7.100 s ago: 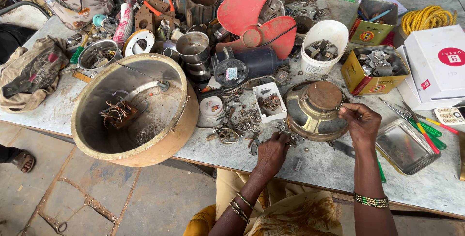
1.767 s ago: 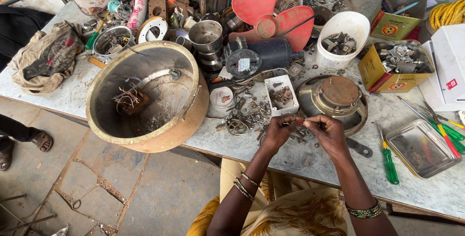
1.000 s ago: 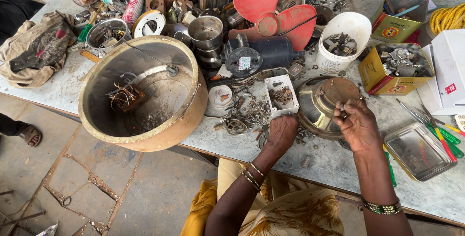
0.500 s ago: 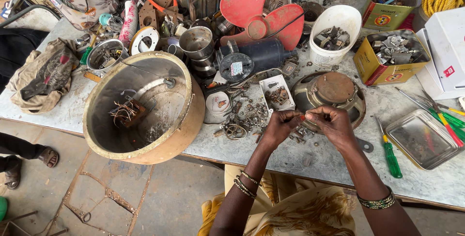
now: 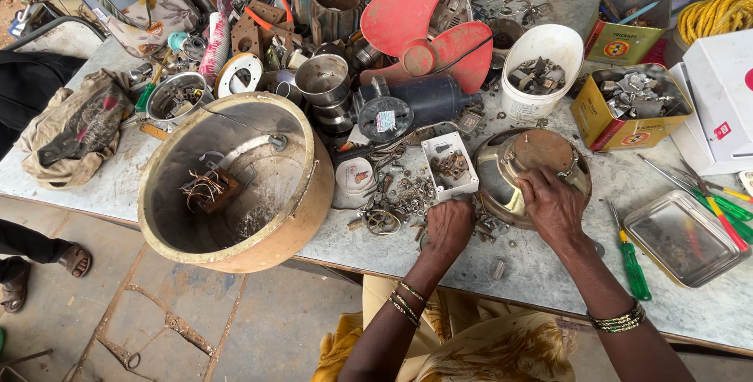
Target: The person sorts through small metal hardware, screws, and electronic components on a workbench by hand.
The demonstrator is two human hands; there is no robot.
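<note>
My right hand [image 5: 553,205] lies over the near rim of a round brass-coloured metal housing [image 5: 514,164], fingers curled on it. My left hand [image 5: 449,227] rests knuckles-up on the table just left of the housing, fingers bent down among loose screws and small metal parts [image 5: 396,203]. What its fingertips hold is hidden. A small white tray of screws [image 5: 449,164] sits just beyond the left hand.
A big beige metal drum [image 5: 235,182] with a wire coil stands at the left edge. Behind are a dark motor [image 5: 416,103], red fan blade [image 5: 427,33], white bucket [image 5: 541,68] and yellow tin [image 5: 631,103]. Green screwdriver [image 5: 631,260] and steel tray [image 5: 686,237] lie right. Another person's sandalled feet [image 5: 39,272] are on the floor.
Half a second ago both hands were together working a small part in front of the housing. Now they have parted: the right is on the housing, the left down on the table.
</note>
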